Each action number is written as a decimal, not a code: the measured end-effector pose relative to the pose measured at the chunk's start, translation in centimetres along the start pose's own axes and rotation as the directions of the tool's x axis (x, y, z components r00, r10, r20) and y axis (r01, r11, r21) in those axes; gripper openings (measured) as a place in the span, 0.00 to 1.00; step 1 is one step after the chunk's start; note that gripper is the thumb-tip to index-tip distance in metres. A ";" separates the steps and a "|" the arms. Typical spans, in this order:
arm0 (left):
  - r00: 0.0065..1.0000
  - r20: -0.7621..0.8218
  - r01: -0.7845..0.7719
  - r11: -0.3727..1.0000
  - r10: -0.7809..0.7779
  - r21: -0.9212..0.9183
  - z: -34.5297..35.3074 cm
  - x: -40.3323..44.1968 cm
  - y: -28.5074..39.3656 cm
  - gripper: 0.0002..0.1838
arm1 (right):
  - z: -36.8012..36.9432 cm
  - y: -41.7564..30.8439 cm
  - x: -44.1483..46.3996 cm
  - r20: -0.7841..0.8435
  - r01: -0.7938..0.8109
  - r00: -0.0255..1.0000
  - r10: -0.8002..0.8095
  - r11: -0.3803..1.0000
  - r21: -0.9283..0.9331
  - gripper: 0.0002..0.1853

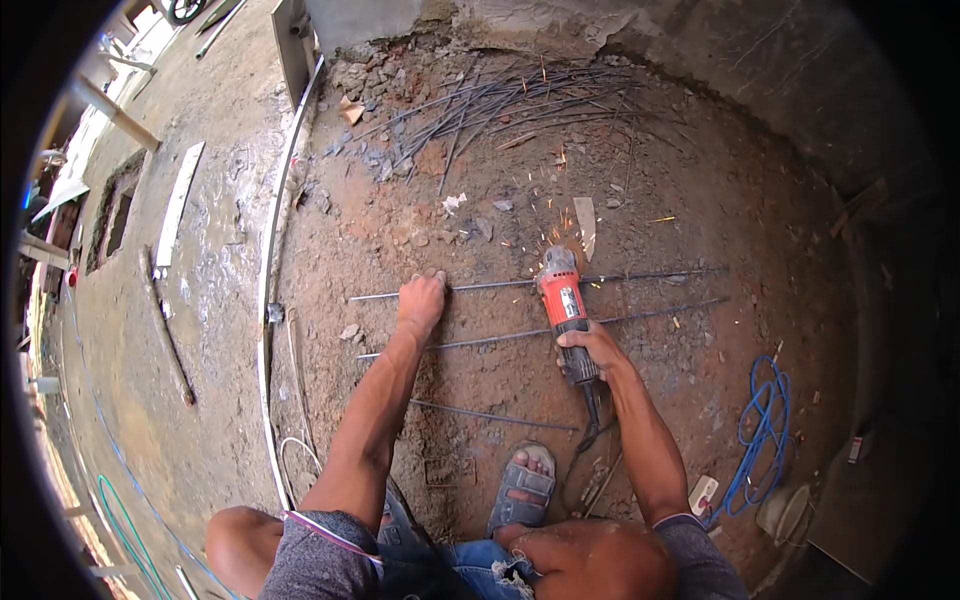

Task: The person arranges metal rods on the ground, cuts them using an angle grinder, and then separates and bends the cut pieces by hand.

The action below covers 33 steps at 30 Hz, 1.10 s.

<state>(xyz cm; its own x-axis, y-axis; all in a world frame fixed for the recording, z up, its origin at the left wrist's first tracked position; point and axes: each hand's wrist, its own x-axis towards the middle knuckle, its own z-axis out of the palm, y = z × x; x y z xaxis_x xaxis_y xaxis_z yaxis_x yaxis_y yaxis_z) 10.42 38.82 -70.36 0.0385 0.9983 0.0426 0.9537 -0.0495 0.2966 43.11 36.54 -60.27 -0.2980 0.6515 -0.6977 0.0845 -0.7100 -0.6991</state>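
The angle grinder (568, 300) sits right of the middle of the ground, its far end over the far rod (490, 287), and sparks (562, 205) spray from there toward the far side. Your right hand (592, 348) is closed around the dark rear of its body; one-handed control looks like the chief risk, because if the disc binds in the rod, the tool could kick or twist from your grasp. I cannot tell whether a guard covers the disc.

Your left hand (422, 300) is curled over the same rod, left of the grinder, holding it down, though its fingertips are hidden. The rod lies low, so a roll or flex could pinch the disc, and both hands are bare against sparks and hot metal.

The middle rod (480, 341) runs just nearer, passing by the grinder, and could be nicked if the tool drops. Nearer again lies a short rod (495, 413).

The power cord (593, 405) trails from the grinder's rear toward your right foot (525, 490); a snag there could jerk the tool. Your open-toed sandals leave toes exposed. Farther right, the coiled blue cable (765, 425) could catch a step.
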 end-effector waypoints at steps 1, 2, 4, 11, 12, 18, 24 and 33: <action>1.000 0.016 0.009 1.000 -0.009 0.010 -0.2 0.1 0.0 0.05 | 0.1 -0.2 0.0 0.007 -0.001 1.000 0.001 1.000 0.008 0.20; 0.999 0.036 0.018 1.000 -0.018 0.018 -0.3 0.0 0.1 0.05 | 0.1 -0.2 -0.1 0.006 -0.004 1.000 0.004 1.000 0.008 0.20; 1.000 0.012 0.018 1.000 -0.018 0.006 0.3 0.2 -0.1 0.05 | -0.1 0.0 -0.2 0.000 -0.010 1.000 0.010 1.000 0.009 0.21; 0.998 0.011 0.055 0.995 -0.054 -0.080 -1.0 -0.8 0.1 0.06 | -1.5 -0.3 -6.4 -0.043 0.140 0.989 -0.138 0.988 0.059 0.24; 0.995 0.019 0.098 0.987 -0.096 -0.128 -1.9 -1.0 0.8 0.07 | -1.6 -0.2 -7.9 -0.074 0.155 0.986 -0.151 0.987 0.052 0.25; 0.982 -0.001 -0.180 0.942 0.187 -0.282 -3.0 -7.3 3.9 0.11 | -3.4 2.6 -11.8 -0.135 0.145 0.981 -0.140 0.989 0.024 0.25; 0.969 0.040 -0.232 0.956 0.243 -0.182 -1.2 -8.9 3.9 0.06 | -1.0 5.6 -9.6 -0.096 0.109 0.989 -0.109 0.994 0.001 0.26; 0.972 0.036 -0.221 0.957 0.231 -0.189 -1.0 -8.2 4.2 0.03 | 0.6 5.8 -6.9 -0.035 0.152 0.988 -0.153 0.988 -0.035 0.25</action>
<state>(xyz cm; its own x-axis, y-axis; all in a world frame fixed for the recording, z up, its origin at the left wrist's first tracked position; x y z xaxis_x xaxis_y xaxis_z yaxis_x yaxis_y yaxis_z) 13.77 30.37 -68.47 0.2687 0.9602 0.0761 0.8475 -0.2733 0.4551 45.10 27.73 -59.43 -0.2736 0.7615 -0.5877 0.0715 -0.5932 -0.8019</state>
